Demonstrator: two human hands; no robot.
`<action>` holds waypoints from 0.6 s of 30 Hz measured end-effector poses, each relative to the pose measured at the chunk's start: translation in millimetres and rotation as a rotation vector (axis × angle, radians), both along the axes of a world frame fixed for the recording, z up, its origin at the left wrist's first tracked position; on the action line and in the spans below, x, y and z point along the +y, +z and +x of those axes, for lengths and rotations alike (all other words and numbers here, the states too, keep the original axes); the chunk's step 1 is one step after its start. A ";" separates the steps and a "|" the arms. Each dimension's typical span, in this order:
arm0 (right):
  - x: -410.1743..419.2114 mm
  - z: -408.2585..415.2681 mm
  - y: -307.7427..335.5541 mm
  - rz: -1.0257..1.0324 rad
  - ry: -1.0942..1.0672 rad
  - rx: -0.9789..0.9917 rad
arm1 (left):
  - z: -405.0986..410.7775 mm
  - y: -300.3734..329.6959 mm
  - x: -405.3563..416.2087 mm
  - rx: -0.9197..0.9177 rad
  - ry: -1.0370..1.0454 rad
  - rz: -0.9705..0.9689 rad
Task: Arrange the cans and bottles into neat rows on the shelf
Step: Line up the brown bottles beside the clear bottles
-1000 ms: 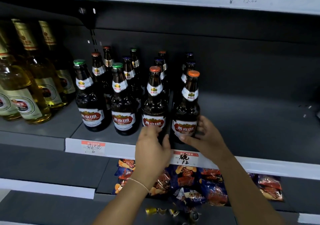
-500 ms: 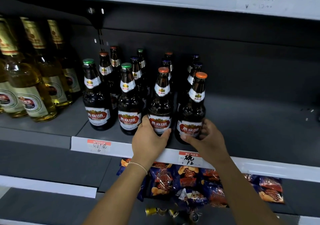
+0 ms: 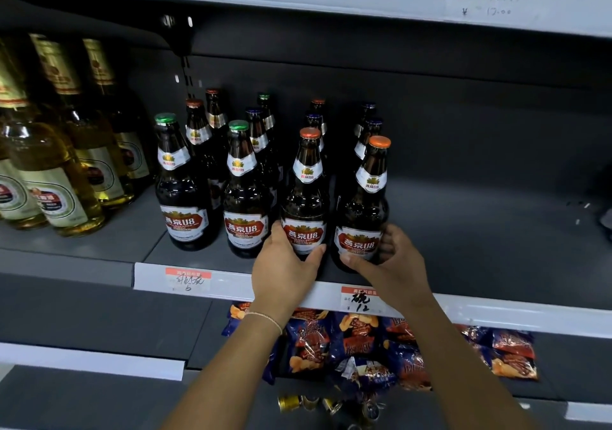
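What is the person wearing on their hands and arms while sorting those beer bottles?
Very little. Both forearms are bare, with no sleeves in view and no gloves. The left hand has a thin, pale string-like bracelet around its wrist. The right hand shows no ring, watch or band that I can make out.

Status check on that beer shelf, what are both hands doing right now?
Left hand gripping orange-capped bottle. Right hand gripping its orange-capped neighbour. Both upright at shelf front. Nothing blocking; bare shelf to the right.
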State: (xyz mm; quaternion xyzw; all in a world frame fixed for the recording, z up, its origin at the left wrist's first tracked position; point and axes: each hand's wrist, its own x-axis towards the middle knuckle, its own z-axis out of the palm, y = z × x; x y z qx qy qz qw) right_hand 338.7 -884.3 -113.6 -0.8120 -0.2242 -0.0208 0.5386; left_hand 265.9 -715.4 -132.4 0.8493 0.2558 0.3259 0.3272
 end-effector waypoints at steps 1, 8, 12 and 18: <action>-0.4 -0.3 -0.1 -0.002 -0.003 -0.001 | -0.4 -1.0 0.8 0.008 -0.010 -0.001; 0.9 -0.9 1.5 -0.005 0.014 0.010 | -26.5 1.0 -13.2 -0.020 -0.057 0.036; 0.0 0.3 1.6 -0.005 0.032 0.021 | -35.5 2.3 -28.2 -0.113 -0.086 0.132; -5.5 5.5 5.3 -0.004 0.060 0.083 | -35.1 8.2 -49.3 -0.183 -0.215 0.141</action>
